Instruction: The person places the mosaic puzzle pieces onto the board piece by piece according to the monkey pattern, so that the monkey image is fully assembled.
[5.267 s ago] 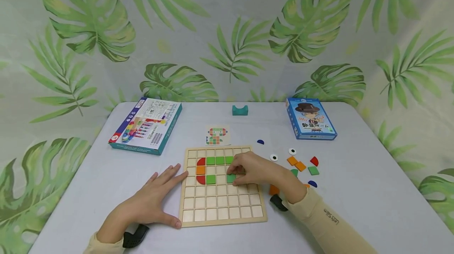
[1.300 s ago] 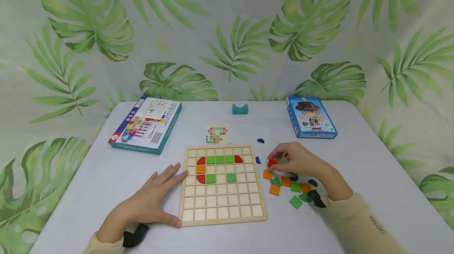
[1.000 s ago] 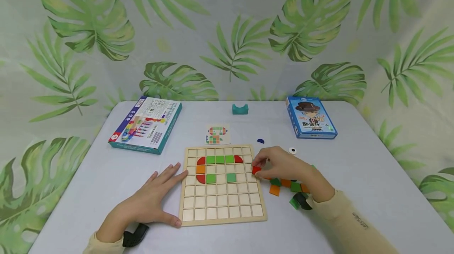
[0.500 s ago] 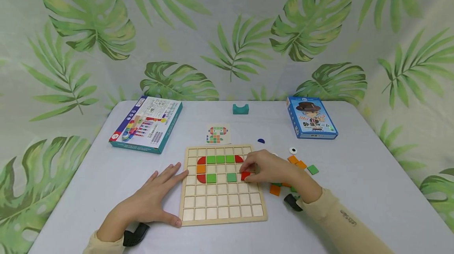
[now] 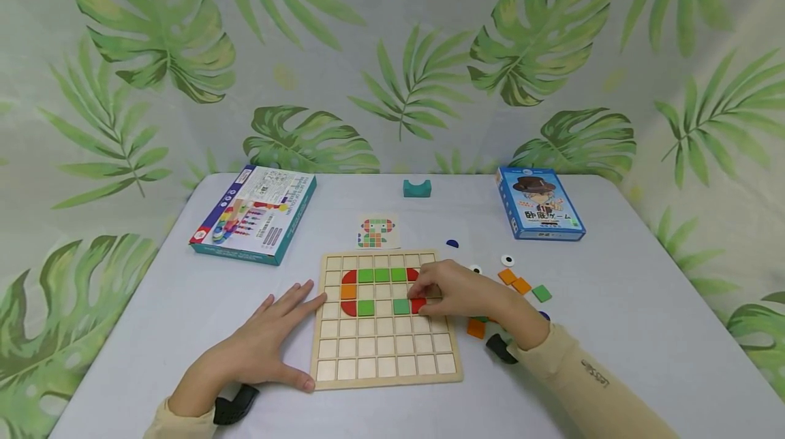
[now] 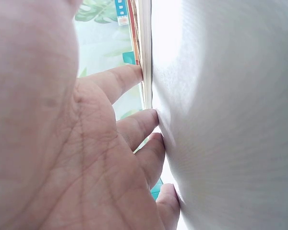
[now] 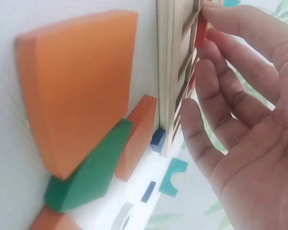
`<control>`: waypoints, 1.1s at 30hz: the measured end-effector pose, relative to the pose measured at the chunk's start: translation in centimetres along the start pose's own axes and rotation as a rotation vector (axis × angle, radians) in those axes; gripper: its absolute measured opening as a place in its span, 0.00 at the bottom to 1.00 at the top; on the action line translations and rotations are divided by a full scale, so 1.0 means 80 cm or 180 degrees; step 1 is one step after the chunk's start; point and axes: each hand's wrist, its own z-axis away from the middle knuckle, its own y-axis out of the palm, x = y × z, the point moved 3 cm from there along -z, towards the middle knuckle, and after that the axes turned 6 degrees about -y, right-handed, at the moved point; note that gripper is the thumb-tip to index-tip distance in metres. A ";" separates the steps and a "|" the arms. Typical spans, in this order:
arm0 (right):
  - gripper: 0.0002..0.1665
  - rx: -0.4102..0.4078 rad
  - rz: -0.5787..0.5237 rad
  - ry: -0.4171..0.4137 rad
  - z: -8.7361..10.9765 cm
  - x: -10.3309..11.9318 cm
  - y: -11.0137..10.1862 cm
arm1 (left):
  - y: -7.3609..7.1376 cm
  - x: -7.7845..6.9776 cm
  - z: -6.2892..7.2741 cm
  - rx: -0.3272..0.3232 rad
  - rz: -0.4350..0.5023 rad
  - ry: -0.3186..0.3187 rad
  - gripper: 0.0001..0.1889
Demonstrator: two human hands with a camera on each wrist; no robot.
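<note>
A wooden grid board (image 5: 375,348) lies on the white table. Red, green and orange tiles fill some of its cells in the upper half. My right hand (image 5: 456,289) pinches a red tile (image 5: 418,306) between thumb and fingertips, at the cell just right of a green square (image 5: 401,307). The right wrist view shows this red tile (image 7: 201,31) edge-on, down at the grid. My left hand (image 5: 260,350) lies spread on the table, its thumb and index finger touching the board's left edge. In the left wrist view the fingertips (image 6: 132,73) reach the board's side.
A pattern card (image 5: 378,232) lies behind the board, with a teal block (image 5: 417,188) farther back. Two boxes, one white (image 5: 254,214) and one blue (image 5: 540,204), stand at either side. Loose orange squares (image 5: 475,328), green, blue and eye pieces lie right of the board, partly under my right arm.
My right hand placed a red tile at the top right of the pattern, then brought another from the loose pieces leftward onto the board beside the green square. The left hand stayed put.
</note>
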 end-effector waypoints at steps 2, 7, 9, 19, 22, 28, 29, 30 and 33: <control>0.12 -0.0009 0.0042 -0.0020 0.000 0.000 -0.001 | 0.000 0.001 0.000 0.0004 0.0013 0.0003 0.70; 0.10 -0.0041 0.0129 -0.0026 0.001 -0.003 -0.003 | 0.000 0.002 -0.001 0.0006 0.0023 0.0004 0.70; 0.09 -0.0042 0.0135 -0.0038 0.001 -0.005 -0.002 | 0.000 0.001 -0.001 0.0005 0.0027 0.0009 0.70; 0.11 -0.0146 0.0077 0.0104 0.013 -0.006 -0.020 | 0.000 0.000 0.000 0.0023 0.0047 -0.0015 0.70; 0.11 -0.0232 0.0109 0.0284 0.030 -0.010 -0.036 | 0.001 0.001 0.000 0.0031 0.0046 -0.0048 0.70; 0.12 -0.0340 0.0122 0.0555 0.068 -0.023 -0.054 | 0.001 0.003 -0.001 0.0032 0.0046 -0.0060 0.70; 0.12 -0.0332 0.0102 0.0588 0.073 -0.024 -0.054 | 0.001 0.003 -0.001 0.0030 0.0045 -0.0057 0.70; 0.12 -0.0310 0.0091 0.0612 0.078 -0.024 -0.053 | 0.001 0.003 -0.001 0.0028 0.0041 -0.0052 0.70; 0.12 -0.0228 -0.0005 0.0640 0.091 -0.023 -0.047 | 0.002 0.003 -0.001 0.0031 0.0048 -0.0042 0.70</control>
